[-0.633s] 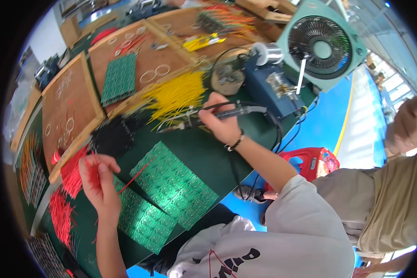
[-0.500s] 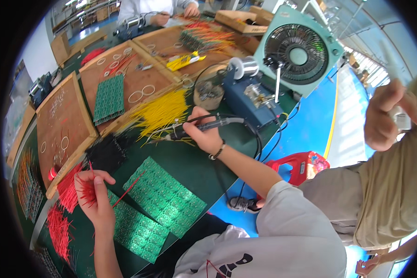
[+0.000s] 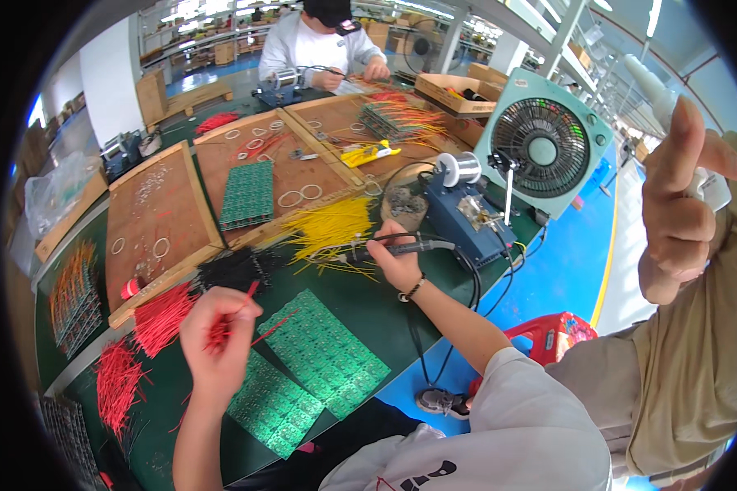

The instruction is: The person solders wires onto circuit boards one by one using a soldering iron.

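The left hand (image 3: 198, 334) has shifted nearer the circuit boards (image 3: 327, 352) — curled around red wires (image 3: 219, 334) — while the right hand (image 3: 399, 263) grips a soldering iron (image 3: 359, 255) near yellow wires (image 3: 329, 222).

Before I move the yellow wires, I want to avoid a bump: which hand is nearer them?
Right: the right hand, holding the iron, is at the lower-right edge of the yellow wires. The left hand is farther off, to their lower left.

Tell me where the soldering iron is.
At the centre of the head view, the soldering iron is in the right hand, beside the yellow wires.
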Demonstrator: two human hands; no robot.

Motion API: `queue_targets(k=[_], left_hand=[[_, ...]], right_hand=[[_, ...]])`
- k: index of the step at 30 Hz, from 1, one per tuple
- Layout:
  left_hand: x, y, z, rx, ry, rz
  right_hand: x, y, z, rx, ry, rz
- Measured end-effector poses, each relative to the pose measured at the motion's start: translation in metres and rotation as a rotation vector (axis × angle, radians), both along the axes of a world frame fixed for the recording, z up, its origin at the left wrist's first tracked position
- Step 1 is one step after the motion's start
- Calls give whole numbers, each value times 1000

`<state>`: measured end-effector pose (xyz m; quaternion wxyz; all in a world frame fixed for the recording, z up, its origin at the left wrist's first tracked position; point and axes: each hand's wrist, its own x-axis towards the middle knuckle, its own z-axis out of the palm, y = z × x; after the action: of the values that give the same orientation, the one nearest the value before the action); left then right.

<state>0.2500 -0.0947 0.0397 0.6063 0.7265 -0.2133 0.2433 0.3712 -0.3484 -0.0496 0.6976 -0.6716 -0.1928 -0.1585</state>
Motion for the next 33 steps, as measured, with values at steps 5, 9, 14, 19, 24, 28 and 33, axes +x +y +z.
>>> queue_targets(k=[5,9,14,19,24,28,33], left_hand=[[0,-3,2,250,-77,63],[0,2,-7,269,-32,85],[11,7,-26,290,-109,151],[14,5,-36,205,18,143],[18,5,-44,249,-52,163],[19,3,-43,308,45,158],[20,5,-54,373,65,131]], right_hand=[[2,-2,-6,-25,-8,-6],[2,0,-8,-40,4,-26],[-5,1,-2,-76,-22,-83],[-7,-2,-2,-67,-21,-25],[-6,7,7,62,200,76],[-2,3,10,114,270,144],[-6,3,14,101,282,176]])
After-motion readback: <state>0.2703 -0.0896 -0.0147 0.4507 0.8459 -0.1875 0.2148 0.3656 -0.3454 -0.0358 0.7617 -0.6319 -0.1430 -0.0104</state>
